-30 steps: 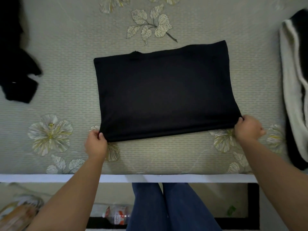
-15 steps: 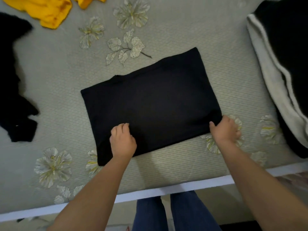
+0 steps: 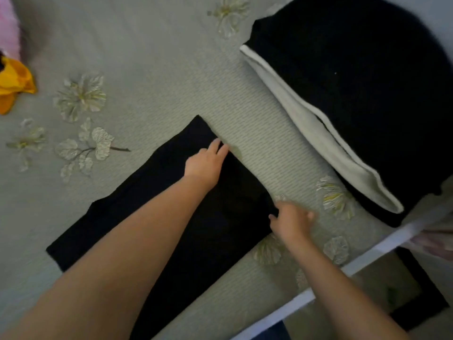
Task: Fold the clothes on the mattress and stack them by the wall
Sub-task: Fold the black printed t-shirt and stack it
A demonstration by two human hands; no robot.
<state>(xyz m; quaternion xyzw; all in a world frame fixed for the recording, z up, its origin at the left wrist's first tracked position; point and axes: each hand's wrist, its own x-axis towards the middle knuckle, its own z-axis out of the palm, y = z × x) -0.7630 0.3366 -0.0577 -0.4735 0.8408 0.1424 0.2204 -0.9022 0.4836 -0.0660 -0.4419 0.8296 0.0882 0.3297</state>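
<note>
A dark floor (image 3: pixel 416 273) shows beyond the white bed frame edge (image 3: pixel 367 256).

Black garment (image 3: pixel 152 217): folded flat into a rectangle, lying diagonally on the mattress (image 3: pixel 159 69), one corner pointing up toward centre frame, near edge close to the mattress's white border. Surface smooth, partly covered by both forearms. Stack (image 3: pixel 355 99) at upper right: folded black fabric on top, a pale grey-white folded layer showing along its left edge, more black beneath. Orange garment (image 3: pixel 14 82) crumpled at far left edge, unfolded.
</note>
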